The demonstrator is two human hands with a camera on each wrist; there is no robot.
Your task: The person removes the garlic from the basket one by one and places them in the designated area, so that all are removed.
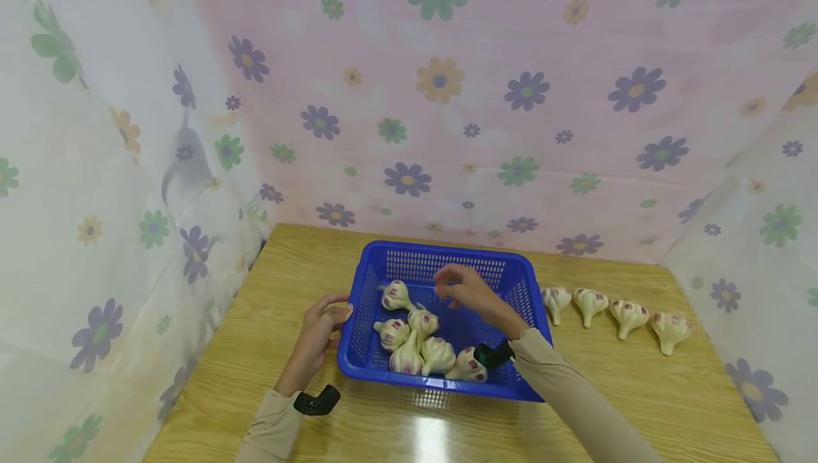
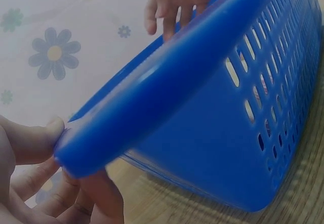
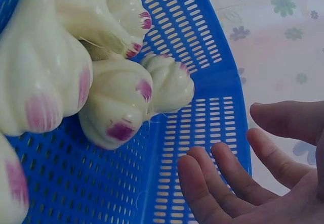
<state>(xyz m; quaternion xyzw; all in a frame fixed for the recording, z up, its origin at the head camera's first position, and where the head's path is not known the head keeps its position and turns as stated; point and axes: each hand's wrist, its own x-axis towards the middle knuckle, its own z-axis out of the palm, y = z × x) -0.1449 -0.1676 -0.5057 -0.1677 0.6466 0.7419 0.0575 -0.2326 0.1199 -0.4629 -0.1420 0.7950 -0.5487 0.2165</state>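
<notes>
A blue plastic basket (image 1: 447, 385) stands on the wooden table with several garlic bulbs (image 1: 437, 355) inside, mostly toward its left and front. My left hand (image 1: 317, 331) grips the basket's left rim; in the left wrist view the thumb lies over the rim (image 2: 147, 90) and fingers are bent beneath it. Over the basket's back middle, my right hand (image 1: 469, 289) hovers with nothing in it. The right wrist view shows its relaxed fingers (image 3: 195, 183) spread apart from the nearest garlic bulb (image 3: 116, 102). That bulb is whitish with purple patches.
Several more garlic bulbs (image 1: 629, 317) lie in a slanting row on the table (image 1: 613, 392), right of the basket. Flower-patterned cloth (image 1: 473, 129) hangs behind the table and along both sides.
</notes>
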